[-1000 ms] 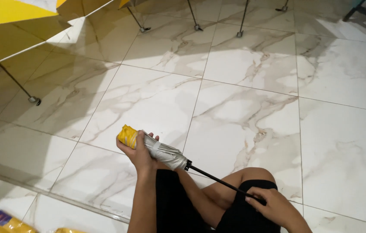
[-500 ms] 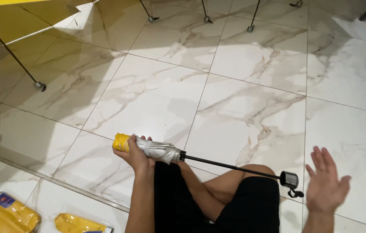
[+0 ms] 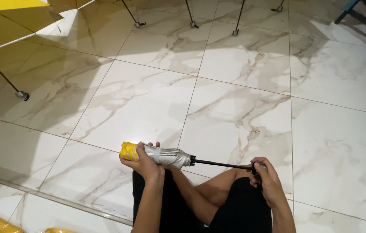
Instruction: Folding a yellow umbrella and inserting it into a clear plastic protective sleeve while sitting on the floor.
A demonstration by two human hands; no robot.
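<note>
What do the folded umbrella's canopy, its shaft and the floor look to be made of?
Folded umbrella canopy: likely thin coated fabric, silvery sheen outside, yellow at the end, creased in pleats. Shaft: thin, straight, black, probably painted metal. Floor: glossy marble-look tiles, white with brown veins and reflections; stone or ceramic, cannot tell.

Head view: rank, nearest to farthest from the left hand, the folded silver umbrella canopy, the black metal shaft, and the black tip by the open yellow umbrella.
1. Folded silver umbrella canopy, gripped by the left hand.
2. Black metal shaft, rightward.
3. Black tip, far upper left.
</note>
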